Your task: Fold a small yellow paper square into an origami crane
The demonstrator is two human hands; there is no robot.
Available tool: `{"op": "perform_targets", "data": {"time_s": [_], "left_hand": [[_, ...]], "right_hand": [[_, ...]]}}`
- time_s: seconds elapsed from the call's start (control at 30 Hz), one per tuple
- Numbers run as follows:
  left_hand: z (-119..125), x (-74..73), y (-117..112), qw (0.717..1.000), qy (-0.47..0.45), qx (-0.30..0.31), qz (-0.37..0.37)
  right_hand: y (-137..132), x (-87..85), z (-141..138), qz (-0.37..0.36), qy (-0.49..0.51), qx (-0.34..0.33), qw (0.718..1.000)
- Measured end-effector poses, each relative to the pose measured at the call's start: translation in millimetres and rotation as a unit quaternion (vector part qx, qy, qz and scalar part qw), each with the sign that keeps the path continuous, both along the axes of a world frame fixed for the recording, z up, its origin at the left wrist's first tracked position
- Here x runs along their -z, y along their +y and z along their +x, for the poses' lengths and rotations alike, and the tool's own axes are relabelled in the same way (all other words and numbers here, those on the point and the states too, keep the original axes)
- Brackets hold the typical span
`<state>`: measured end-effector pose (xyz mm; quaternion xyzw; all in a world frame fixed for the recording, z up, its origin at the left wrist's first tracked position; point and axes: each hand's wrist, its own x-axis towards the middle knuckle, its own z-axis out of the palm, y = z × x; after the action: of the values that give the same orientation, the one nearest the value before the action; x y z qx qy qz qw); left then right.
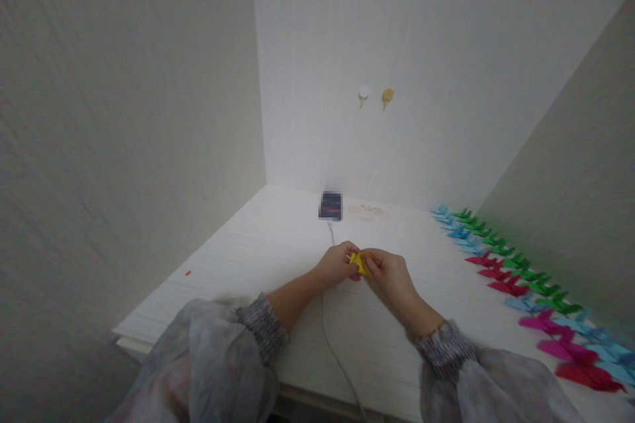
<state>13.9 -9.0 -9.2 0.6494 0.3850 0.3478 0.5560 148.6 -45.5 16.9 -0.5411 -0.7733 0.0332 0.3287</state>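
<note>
A small folded piece of yellow paper (pixel 360 262) is held above the white table (pixel 258 251) between both hands. My left hand (pixel 337 265) pinches its left side with curled fingers. My right hand (pixel 391 275) grips its right side, fingers closed around it. Both forearms wear loose grey sleeves. Most of the paper is hidden by the fingers.
Rows of folded paper figures in blue, green (pixel 516 263), red (pixel 501 277) and pink (pixel 560 337) line the table's right side. A dark phone (pixel 331 205) lies at the back with a white cable (pixel 330 337) running toward me. Two wall hooks (pixel 376 96) hang ahead. A tiny red scrap (pixel 187 273) lies left.
</note>
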Motion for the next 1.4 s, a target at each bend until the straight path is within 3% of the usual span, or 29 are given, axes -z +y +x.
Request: {"op": "perform_targets", "data": {"time_s": [0.33, 0.53, 0.67, 0.93, 1.4], "left_hand": [[-2, -3.1, 3, 0.998, -0.036, -0.014, -0.057], [-3, -10.0, -2, 0.997, -0.046, 0.016, -0.063], [-2, -15.6, -6, 0.994, -0.052, 0.053, -0.075], [0, -15.0, -6, 0.993, -0.055, 0.041, -0.094], [-5, -19.7, -7, 0.984, -0.137, 0.062, -0.093]], "right_hand": [[5, 4.4, 9, -0.023, 0.066, -0.05, 0.996], [5, 1.5, 13, 0.016, 0.094, -0.117, 0.989], [6, 1.4, 14, 0.037, 0.07, -0.086, 0.993], [2, 1.0, 10, 0.028, 0.005, -0.048, 0.998], [5, 3.7, 21, 0.081, 0.078, -0.126, 0.986]]}}
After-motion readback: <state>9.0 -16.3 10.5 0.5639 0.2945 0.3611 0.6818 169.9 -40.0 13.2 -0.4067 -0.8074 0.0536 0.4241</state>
